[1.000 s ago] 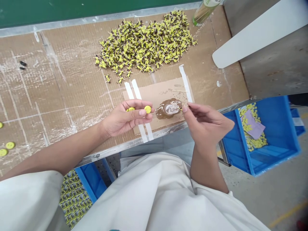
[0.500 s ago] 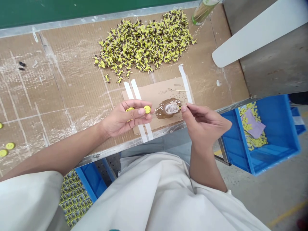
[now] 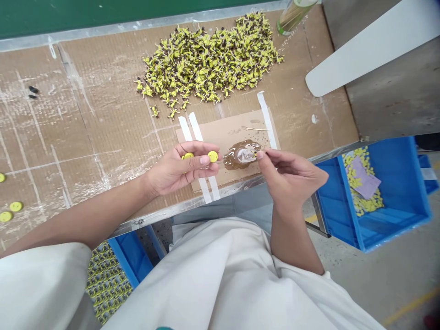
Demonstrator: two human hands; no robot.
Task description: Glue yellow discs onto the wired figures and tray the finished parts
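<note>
My left hand (image 3: pixel 178 169) is closed on small yellow discs (image 3: pixel 212 156), one pinched at the fingertips and another (image 3: pixel 187 156) further back between the fingers. My right hand (image 3: pixel 290 176) is pinched on a tiny yellow piece whose shape I cannot make out, its tip at the right edge of a brown glue puddle (image 3: pixel 242 155). The puddle lies on a taped cardboard patch (image 3: pixel 227 133) near the table's front edge. A large heap of small yellow figures (image 3: pixel 209 59) lies farther back.
A blue bin (image 3: pixel 378 192) with yellow pieces and a purple sheet stands at the right, below the table. Another blue bin (image 3: pixel 113 270) of figures sits under the table's front edge. Loose yellow discs (image 3: pixel 10 211) lie at the far left. A jar of sticks (image 3: pixel 292 13) stands at the back.
My right hand has crept slightly left toward the glue puddle. My left hand has stayed put with the discs.
</note>
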